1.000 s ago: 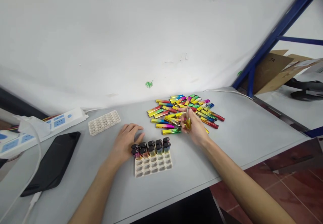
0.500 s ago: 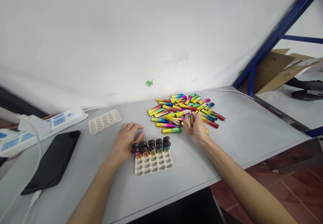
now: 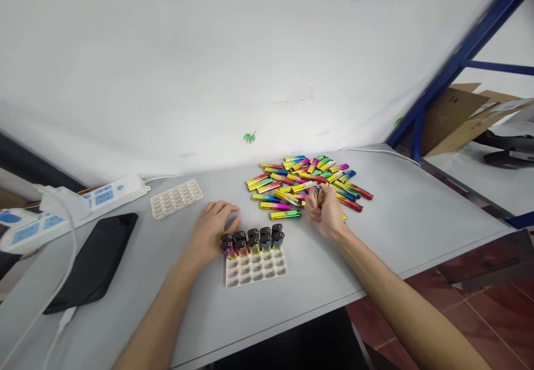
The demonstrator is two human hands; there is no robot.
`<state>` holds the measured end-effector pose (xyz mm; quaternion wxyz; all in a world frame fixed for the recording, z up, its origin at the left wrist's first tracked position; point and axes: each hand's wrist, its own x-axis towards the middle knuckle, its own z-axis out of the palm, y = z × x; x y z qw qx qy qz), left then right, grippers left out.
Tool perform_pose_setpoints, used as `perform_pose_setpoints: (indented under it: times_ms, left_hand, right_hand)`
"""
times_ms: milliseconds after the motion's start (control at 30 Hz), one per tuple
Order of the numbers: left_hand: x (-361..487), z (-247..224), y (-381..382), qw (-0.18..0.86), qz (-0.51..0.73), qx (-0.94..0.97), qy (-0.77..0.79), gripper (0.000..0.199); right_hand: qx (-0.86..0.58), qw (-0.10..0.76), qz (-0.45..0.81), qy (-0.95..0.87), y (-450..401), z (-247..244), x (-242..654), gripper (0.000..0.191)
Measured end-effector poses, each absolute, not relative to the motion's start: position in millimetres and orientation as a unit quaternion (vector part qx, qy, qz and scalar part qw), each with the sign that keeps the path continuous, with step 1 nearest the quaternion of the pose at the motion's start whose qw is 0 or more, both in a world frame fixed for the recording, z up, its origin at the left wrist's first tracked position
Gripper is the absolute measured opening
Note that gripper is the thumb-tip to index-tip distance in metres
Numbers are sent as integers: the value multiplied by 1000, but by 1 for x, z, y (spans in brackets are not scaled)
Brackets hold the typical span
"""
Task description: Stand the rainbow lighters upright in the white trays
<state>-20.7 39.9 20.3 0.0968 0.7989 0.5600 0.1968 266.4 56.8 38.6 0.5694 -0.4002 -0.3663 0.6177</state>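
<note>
A white tray [image 3: 257, 273] with oval holes stands near the front of the table, its two far rows filled with upright lighters [image 3: 253, 243] with black tops. My left hand [image 3: 214, 225] rests on the table at the tray's left side, fingers bent loosely and thumb apart, holding nothing. At the near edge of a pile of shiny multicoloured lighters [image 3: 292, 187], my right hand [image 3: 325, 208] is closed in a fist around a lighter [image 3: 319, 193]. Only that lighter's top end shows; the fingers hide the rest.
A second white tray [image 3: 177, 198] lies at the back left. Further left are a black phone [image 3: 94, 261] with a cable and a white power strip [image 3: 110, 196]. A wall [image 3: 233, 69] runs along the back. A blue metal frame [image 3: 442, 72] and cardboard boxes [image 3: 454, 114] stand at the right.
The view has shifted slightly, so everything sits a little further right. My right hand has turned slightly around the lighter. My left hand stays beside the tray.
</note>
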Motion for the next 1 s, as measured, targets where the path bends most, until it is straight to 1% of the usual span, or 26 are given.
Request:
perform_pose_setpoints:
  times_ms: [167,233,300,400,500,567,667,767,900,1000]
  left_hand:
    - [-20,20,41,91,208,798,559,23]
    - [-21,20,41,87,211,797,558,23]
    - [-21,20,41,85,212,798,558,23]
    - [-21,18,41,88,209,798,558,24]
    - [-20,18,41,85,213,798,558,25]
    - [-19,20,41,84,214,797,559,24]
    - [-17,24,39,96,205,797,560,24]
    - [-17,26,37,102,209,799,554,25]
    - [-18,23,38,94,219,803,546,21]
    - [-18,21,38,94,217,797,556,22]
  right_hand:
    - [-400,543,608,-419,57,37,267,59]
    - [-416,521,575,-474,57,35,267,59]
    - [-446,494,506,-548,54,35,267,54]
    - [-479,443,358,-667,44,43,267,39]
    - [-500,418,196,-733,29,66,269,29]
    - [-498,413,137,-750,16,88,269,23]
    - [-453,425,109,-776,-6,120,262,16]
    - [-387,411,137,-814,-26,135,243,14]
    - [-322,336,156,-871,-40,119,208,15]
    - [-326,280,98,-898,-40,95,187,14]
